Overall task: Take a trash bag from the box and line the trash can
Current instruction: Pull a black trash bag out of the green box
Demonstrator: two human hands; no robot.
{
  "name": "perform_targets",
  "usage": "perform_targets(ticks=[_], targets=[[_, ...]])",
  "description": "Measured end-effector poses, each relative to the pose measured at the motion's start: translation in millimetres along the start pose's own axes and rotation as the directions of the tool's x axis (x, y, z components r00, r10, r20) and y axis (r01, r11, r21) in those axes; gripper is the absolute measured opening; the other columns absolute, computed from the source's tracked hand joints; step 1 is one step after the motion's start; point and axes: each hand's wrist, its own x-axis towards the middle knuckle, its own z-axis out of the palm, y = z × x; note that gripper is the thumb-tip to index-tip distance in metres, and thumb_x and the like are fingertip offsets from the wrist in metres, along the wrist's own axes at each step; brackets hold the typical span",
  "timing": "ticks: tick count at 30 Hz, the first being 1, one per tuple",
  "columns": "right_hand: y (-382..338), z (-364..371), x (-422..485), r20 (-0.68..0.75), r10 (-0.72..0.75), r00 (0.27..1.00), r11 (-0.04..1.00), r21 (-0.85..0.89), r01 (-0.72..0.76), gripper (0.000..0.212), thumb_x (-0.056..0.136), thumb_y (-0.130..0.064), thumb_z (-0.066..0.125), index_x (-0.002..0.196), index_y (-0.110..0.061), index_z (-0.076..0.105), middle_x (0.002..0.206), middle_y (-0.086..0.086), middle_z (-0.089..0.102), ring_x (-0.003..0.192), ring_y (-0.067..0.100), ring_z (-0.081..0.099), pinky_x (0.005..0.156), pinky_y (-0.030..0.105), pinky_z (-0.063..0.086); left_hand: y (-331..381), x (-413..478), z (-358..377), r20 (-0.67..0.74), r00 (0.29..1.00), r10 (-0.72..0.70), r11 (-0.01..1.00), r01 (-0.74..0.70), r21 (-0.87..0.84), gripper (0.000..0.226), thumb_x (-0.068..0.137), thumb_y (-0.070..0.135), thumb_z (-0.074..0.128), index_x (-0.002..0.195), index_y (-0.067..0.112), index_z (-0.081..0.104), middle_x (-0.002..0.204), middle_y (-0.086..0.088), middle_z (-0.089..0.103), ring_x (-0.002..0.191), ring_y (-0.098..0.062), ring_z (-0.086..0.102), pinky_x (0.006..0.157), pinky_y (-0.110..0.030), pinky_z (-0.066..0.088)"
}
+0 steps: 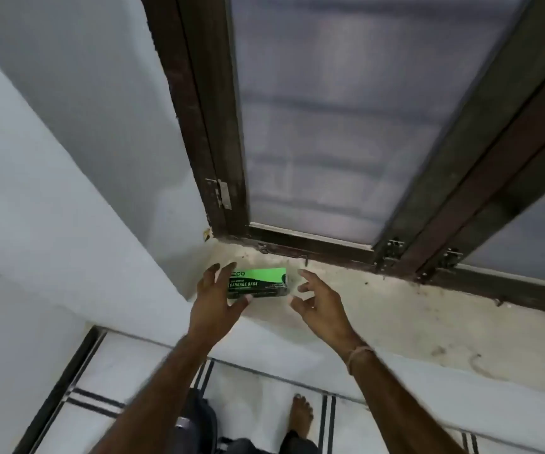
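The left hand [217, 294] reaches over the left end of the green and black garbage bag box [259, 283], fingers spread above its top edge and thumb at its lower front corner; whether the hand already presses the box or only frames it cannot be told. The right hand [317, 298] is open with fingers curled, just beside the right end of the box and apart from it, grasping nothing. A thread band [357, 355] circles the right wrist. The box lies flat on the dusty pale window sill [412, 309], near the corner where the sill meets the white wall [68, 158], below the brown window frame [199, 126]. Below, a bare foot [302, 412] stands on the white tiled floor [127, 371]
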Motion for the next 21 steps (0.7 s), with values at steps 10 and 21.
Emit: perform_targets(ticks=[10, 21], targets=[[7.3, 0.4, 58.4, 0.201, -0.031, 0.979, 0.995, -0.086, 0.049, 0.058, 0.081, -0.052, 0.074, 0.130, -0.021, 0.067, 0.110, 0.000, 0.074, 0.093, 0.015, 0.070, 0.086, 0.038, 0.060, -4.0, 32.6, 23.4, 0.083, 0.997, -0.006, 1.000, 0.006, 0.000, 0.059, 0.076, 0.033, 0.080, 0.132, 0.022, 0.065, 0.129, -0.007, 0.058, 0.114, -0.032, 0.062, 0.085, -0.043, 0.060], [1.0, -21.2, 46.1, 0.163, -0.005, 0.987, 0.972, 0.232, -0.034, 0.031, 0.085, -0.023, 0.084, 0.092, -0.012, 0.056, 0.089, -0.001, 0.061, 0.079, 0.007, 0.058, 0.074, 0.019, 0.050, -1.4, 31.5, -6.9, 0.084, 0.993, 0.088, 0.975, -0.068, -0.212, 0.057, 0.075, 0.031, 0.080, 0.127, 0.012, 0.068, 0.118, -0.005, 0.060, 0.101, -0.006, 0.064, 0.087, -0.008, 0.047]])
